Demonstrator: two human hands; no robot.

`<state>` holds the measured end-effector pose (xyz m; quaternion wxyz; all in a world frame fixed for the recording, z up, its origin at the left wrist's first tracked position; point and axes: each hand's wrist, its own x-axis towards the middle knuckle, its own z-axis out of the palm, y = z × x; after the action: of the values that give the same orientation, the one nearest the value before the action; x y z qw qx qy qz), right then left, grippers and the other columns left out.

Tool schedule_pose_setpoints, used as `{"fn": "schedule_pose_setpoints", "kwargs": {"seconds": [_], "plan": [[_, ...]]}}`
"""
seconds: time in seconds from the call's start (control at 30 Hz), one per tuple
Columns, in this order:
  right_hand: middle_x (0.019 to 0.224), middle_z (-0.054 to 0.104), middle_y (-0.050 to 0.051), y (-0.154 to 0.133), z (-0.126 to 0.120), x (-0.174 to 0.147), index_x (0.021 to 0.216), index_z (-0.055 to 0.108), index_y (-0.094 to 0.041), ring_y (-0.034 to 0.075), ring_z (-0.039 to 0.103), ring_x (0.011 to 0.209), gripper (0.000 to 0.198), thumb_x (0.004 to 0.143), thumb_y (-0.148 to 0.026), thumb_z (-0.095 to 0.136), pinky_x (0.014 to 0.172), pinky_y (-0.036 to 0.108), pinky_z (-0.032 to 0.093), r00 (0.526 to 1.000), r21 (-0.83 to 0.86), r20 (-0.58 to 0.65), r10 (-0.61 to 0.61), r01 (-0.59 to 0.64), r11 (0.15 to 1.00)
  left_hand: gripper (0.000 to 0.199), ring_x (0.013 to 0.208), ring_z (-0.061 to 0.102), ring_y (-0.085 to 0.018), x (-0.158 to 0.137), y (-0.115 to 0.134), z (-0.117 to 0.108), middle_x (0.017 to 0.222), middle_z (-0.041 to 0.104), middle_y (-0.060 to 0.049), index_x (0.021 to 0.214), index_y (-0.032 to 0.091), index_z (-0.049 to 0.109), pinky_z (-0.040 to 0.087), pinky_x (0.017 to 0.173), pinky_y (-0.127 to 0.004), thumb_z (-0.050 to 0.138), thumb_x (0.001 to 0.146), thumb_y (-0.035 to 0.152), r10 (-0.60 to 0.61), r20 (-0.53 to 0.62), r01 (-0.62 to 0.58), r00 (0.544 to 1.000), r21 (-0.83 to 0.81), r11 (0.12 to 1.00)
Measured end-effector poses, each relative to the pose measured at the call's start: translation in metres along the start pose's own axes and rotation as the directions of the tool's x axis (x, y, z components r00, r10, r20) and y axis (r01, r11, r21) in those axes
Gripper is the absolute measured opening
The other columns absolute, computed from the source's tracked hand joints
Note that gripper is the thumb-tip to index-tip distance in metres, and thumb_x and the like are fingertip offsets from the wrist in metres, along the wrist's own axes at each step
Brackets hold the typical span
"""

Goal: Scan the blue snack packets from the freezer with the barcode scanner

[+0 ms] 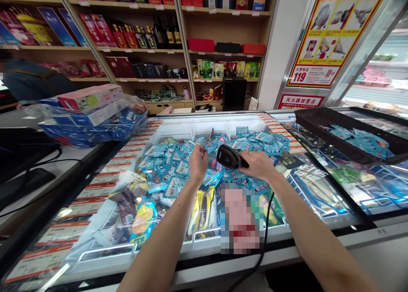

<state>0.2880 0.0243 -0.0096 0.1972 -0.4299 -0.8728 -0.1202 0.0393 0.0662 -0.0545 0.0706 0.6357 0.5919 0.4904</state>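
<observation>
My right hand [256, 164] is wrapped round a black barcode scanner [230, 157], whose head points left towards my other hand. A black cable [267, 224] hangs below it. My left hand [198, 162] is closed in a pinch just left of the scanner; whatever its fingertips hold is too small or hidden to name. Many small blue packets [174, 186] with pale labels lie spread in a heap around and beneath both hands, over the glass-topped freezer [105, 224]. Yellow wrapped packs [200, 202] show in the freezer below my left wrist.
A brown basket [379, 158] with more blue packets stands at the right. Plastic-wrapped boxes [92, 113] are stacked at the left, near a person in dark clothing [38, 79]. Shelves [134, 49] of boxes and bottles line the back. A pixelated pinkish patch [240, 215] covers the front middle.
</observation>
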Motion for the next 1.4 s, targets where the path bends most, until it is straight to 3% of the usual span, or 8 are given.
{"fn": "schedule_pose_setpoints", "kwargs": {"seconds": [0.27, 0.8, 1.1, 1.4], "plan": [[0.096, 0.069, 0.007, 0.0040, 0.0016, 0.0006, 0.113, 0.061, -0.020, 0.019, 0.062, 0.083, 0.035, 0.085, -0.040, 0.057, 0.066, 0.027, 0.035, 0.994, 0.075, 0.065, -0.088, 0.083, 0.994, 0.011, 0.085, 0.060, -0.019, -0.0003, -0.0001, -0.0003, 0.091, 0.063, -0.005, 0.094, 0.021, 0.053, 0.047, 0.073, -0.032, 0.047, 0.087, 0.027, 0.071, 0.020, -0.071, 0.997, 0.001, 0.997], [0.091, 0.067, 0.009, 0.0077, 0.0019, 0.0002, 0.110, 0.062, -0.017, 0.020, 0.061, 0.079, 0.034, 0.087, -0.041, 0.054, 0.066, 0.029, 0.037, 0.996, 0.031, -0.023, -0.091, 0.092, 0.995, 0.014, 0.088, 0.059, -0.021, -0.0022, 0.0028, -0.0027, 0.090, 0.062, -0.006, 0.097, 0.021, 0.054, 0.047, 0.074, -0.033, 0.047, 0.087, 0.029, 0.055, 0.029, -0.055, 0.998, -0.012, 0.998], [0.097, 0.067, 0.009, 0.0072, 0.0009, 0.0010, 0.112, 0.061, -0.018, 0.021, 0.061, 0.084, 0.035, 0.087, -0.042, 0.054, 0.069, 0.029, 0.038, 0.997, 0.082, 0.021, -0.071, 0.069, 0.994, 0.014, 0.084, 0.059, -0.018, -0.0018, 0.0023, -0.0013, 0.093, 0.063, -0.006, 0.095, 0.019, 0.054, 0.047, 0.073, -0.031, 0.050, 0.087, 0.031, 0.081, 0.001, -0.081, 0.997, -0.007, 0.997], [0.094, 0.067, 0.009, 0.0071, 0.0031, -0.0002, 0.112, 0.060, -0.016, 0.021, 0.061, 0.080, 0.034, 0.088, -0.039, 0.053, 0.066, 0.029, 0.037, 0.994, -0.010, -0.031, -0.109, 0.109, 0.994, 0.015, 0.080, 0.062, -0.017, -0.0028, 0.0062, -0.0016, 0.089, 0.065, -0.005, 0.093, 0.020, 0.054, 0.047, 0.071, -0.030, 0.052, 0.086, 0.033, 0.031, 0.042, -0.028, 0.999, -0.069, 0.997]]}}
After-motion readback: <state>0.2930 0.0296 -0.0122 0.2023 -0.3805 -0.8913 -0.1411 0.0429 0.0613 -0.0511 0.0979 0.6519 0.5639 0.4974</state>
